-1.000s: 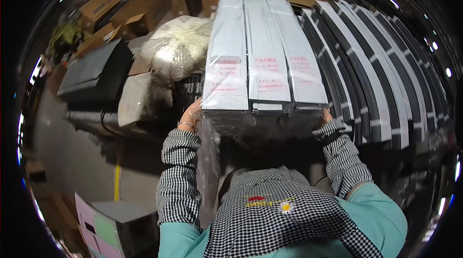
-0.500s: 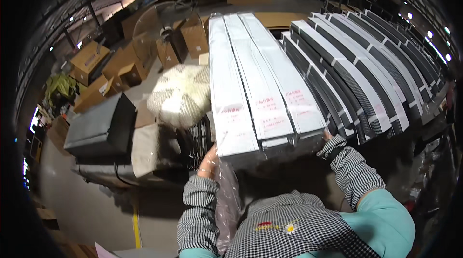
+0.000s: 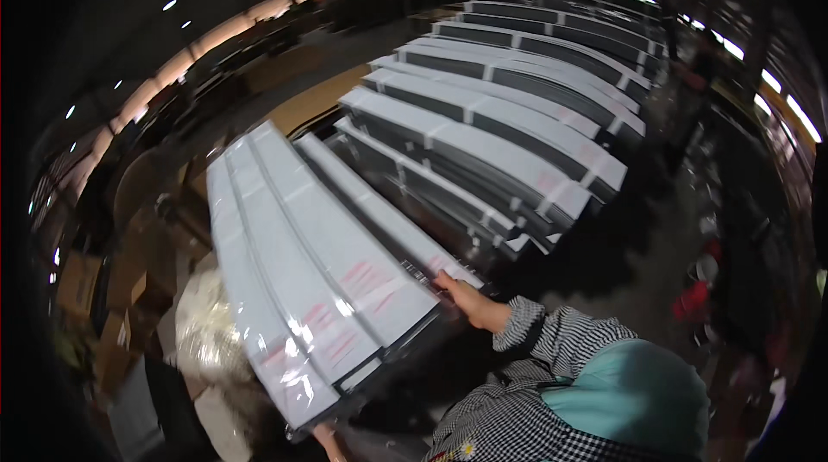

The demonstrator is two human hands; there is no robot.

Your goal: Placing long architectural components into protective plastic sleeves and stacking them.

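In front of me is a long bundle of three flat, white-topped stacks with dark lower sides, in clear plastic wrap. It slants from the far left towards me, and red print shows on its near ends. My right hand grips its near right edge, thumb on top, other fingers mostly hidden. At the near left corner my left hand is only partly in view, closed on the bundle from below with its fingers hidden. Beside the bundle's right side, close to my right hand, lies another narrow white-topped stack.
Several rows of white-banded dark stacks lie beyond, to the right. A whitish plastic-wrapped bulk sits left of the bundle, with cardboard boxes behind it. A brown board lies at the far end. Something red is at the right.
My view has swung to the right, so the bundle now sits further left and slanted. The narrow stack beside it has come into sight. Both hands stay on the bundle.
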